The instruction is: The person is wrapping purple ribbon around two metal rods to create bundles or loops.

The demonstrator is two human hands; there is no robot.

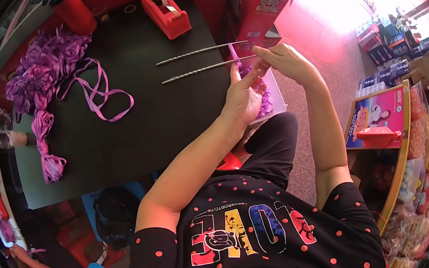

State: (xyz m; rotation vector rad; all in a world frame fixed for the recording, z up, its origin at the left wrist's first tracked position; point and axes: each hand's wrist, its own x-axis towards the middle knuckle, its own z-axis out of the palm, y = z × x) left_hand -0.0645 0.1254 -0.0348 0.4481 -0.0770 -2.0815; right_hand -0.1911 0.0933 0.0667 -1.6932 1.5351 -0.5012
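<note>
Black and smooth, the surface point(158, 126) spreads leftward from the fingers, while speckled floor point(340, 68) lies to their right. Two twisted metal rods point(191, 55) reach out left of the fingers, one above the other and well apart, and a purple strip point(233, 52) spans both just beside the fingertips. The left hand point(243, 101) raises its thumb to the strip at the lower rod; the right hand point(288, 64) has its fingertips near the rods' right ends. Because the hands overlap, one cannot tell what either hand's fingers are clamped on, if anything. Just below the fingers sits a white tray point(281, 104) of purple shreds point(265, 105). Farther left lies a tangled purple ribbon bundle point(48, 59); up and left, a red tape dispenser point(167, 19).
</note>
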